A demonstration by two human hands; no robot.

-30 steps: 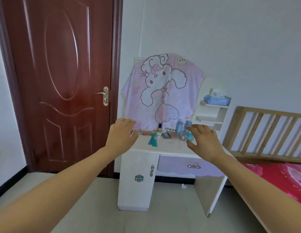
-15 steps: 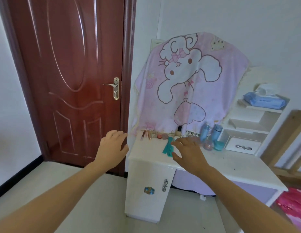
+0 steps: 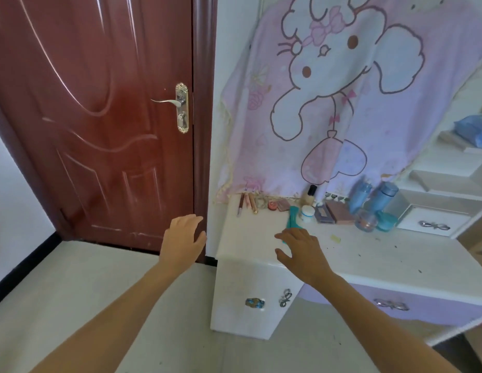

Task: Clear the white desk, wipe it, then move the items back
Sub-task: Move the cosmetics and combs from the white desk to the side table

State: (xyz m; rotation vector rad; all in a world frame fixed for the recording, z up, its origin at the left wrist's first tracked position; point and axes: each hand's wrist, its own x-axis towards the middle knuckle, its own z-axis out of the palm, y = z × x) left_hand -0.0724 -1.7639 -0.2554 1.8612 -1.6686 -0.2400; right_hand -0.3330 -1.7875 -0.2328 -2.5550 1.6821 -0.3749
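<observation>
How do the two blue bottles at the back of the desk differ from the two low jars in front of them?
The blue bottles stand tall and slim; the low jars are short and wide. The bottles look opaque pale blue, while one jar is clear glass and the other teal. All four stand upright on the white desk, close together.

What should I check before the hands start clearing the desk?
1. Both hands free to grasp: ok. Left hand and right hand are open and hold nothing.
2. Right hand near the first item: ok. It is over the white desk, just in front of the teal comb.
3. Left hand over the desk: not ok. It is off the left edge, in front of the door.
4. Desk cleared: not ok. The white jar, blue bottles and pencils remain.
5. Wiping cloth at hand: cannot tell.
</observation>
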